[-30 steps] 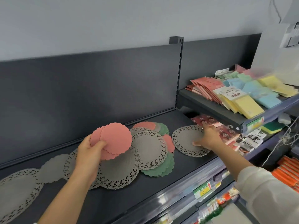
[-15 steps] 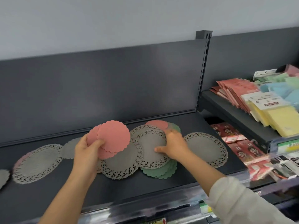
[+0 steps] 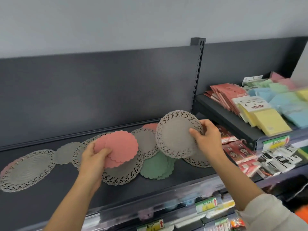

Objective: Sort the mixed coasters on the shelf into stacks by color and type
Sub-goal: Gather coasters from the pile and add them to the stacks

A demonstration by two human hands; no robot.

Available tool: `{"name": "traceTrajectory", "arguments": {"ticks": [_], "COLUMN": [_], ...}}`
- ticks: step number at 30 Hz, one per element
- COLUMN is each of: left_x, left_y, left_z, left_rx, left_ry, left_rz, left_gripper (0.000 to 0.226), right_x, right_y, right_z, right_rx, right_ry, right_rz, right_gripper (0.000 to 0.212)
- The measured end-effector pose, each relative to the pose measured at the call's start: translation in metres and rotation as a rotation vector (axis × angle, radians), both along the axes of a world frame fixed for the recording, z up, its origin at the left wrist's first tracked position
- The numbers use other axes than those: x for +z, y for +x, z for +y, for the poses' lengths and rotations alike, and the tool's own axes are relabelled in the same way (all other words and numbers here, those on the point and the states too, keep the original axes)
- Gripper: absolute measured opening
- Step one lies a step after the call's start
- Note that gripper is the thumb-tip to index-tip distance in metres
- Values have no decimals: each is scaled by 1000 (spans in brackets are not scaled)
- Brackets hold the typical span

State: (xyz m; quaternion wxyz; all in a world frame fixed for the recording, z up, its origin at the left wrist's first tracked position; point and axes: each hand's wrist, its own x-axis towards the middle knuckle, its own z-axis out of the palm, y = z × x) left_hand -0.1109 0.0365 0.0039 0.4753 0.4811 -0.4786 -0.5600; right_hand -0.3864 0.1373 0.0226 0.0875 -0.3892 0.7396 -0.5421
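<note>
My left hand grips a fan of pink coasters above the shelf. My right hand pinches a grey lace coaster, held clear of it. I judge the sorting barely begun: green coasters and other lace coasters lie overlapped, unstacked.

My left hand holds the pink coasters, plain with scalloped rims. My right hand pinches the grey lace coaster, solid grey at its centre with a pierced, lacy border. Low in the middle of the frame the green coasters are plain and scalloped. At lower left a large grey coaster has the same lacy edge. The shelf is dark charcoal. At right sit yellow pads, pale blue pads and red packets. My sleeve is off-white.
</note>
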Motion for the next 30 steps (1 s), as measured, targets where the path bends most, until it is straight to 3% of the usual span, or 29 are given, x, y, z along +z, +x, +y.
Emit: {"name": "traceTrajectory", "arguments": {"ticks": [3,7,9,14,18,22,30], "left_x": [-4,-11,-12,-15,-16,-16,-13], "left_y": [-3,-5,-4,3,18,38,68], "left_z": [0,-2,-1,-2,-4,-6,-2], "left_rx": [-26,-73,-96,-95,-53,-6,57], "left_ry": [-8,15,15,0,5,4,-14], "left_rz": [-1,6,-1,-2,-4,3,-13], "left_gripper": [39,39,38,40,36,34,33], "right_x": [-8,-37,-45,-39,-32,-32,-35], "right_y": [-26,-42,-41,-24,10,44,68], "right_z": [19,34,37,24,-6,-37,-76], "right_rx": [-121,-155,-192,-179,70,179,153], "right_ry": [126,580,676,633,489,473,613], "right_rz": [52,241,285,503,493,471,333], "right_gripper": [26,52,60,66,49,40,67]}}
